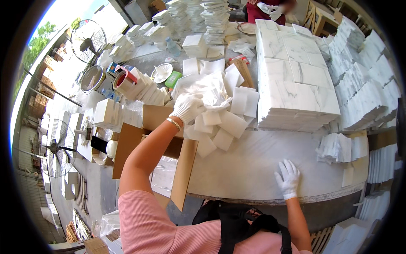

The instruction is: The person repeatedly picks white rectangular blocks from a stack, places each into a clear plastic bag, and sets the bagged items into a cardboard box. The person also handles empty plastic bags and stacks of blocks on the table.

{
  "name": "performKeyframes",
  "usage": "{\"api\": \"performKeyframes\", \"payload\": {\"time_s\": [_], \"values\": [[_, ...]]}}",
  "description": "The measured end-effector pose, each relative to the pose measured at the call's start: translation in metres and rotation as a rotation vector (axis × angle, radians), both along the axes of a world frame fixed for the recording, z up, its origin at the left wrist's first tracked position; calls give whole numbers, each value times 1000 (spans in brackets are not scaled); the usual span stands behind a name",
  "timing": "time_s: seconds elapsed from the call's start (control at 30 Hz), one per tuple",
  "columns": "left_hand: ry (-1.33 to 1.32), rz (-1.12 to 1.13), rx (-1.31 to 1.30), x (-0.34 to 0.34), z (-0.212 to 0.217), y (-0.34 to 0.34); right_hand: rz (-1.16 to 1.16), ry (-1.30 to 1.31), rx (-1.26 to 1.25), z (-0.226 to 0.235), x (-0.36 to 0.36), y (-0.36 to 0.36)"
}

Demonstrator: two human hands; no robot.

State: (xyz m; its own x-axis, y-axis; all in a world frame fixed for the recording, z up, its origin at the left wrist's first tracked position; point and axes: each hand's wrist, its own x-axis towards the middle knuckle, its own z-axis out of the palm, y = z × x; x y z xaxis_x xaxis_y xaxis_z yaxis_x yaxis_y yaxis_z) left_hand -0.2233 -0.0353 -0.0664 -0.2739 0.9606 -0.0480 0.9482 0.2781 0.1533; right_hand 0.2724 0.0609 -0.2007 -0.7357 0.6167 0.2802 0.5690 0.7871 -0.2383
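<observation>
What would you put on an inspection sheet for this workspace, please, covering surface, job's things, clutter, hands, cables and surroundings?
Surface: pale grey tabletop; near edge looks worn.
Job's things: loose white square pieces overlap beside a heap of white sheeting; open cardboard box at near left; marbled tile stack at right.
Clutter: green box, plastic bottle.
Hands: left hand, gloved, at the sheeting, grip unclear; right hand, gloved, flat on the tabletop.
Cables: nothing seen.
Surroundings: two fans at left; another person beyond.

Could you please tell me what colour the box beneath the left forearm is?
The box is brown, best seen in the head view.
</observation>
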Motion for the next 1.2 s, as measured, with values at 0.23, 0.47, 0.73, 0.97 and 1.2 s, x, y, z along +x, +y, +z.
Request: {"api": "performKeyframes", "payload": {"time_s": [0.23,0.47,0.73,0.97,1.2], "values": [[-710,438,505,-31,34,0,10,6,-28,3,-3,-2],[-1083,452,676,-18,83,-7,6,18,-11,0,-2,-1],[-752,310,749,-13,102,-21,-11,-23,-15,3,-5,-3],[-351,435,545,-23,117,-37,103,268,-457,85,-93,-9],[-1023,530,766,-41,93,-43,295,548,-1076,170,-238,-13]]}}
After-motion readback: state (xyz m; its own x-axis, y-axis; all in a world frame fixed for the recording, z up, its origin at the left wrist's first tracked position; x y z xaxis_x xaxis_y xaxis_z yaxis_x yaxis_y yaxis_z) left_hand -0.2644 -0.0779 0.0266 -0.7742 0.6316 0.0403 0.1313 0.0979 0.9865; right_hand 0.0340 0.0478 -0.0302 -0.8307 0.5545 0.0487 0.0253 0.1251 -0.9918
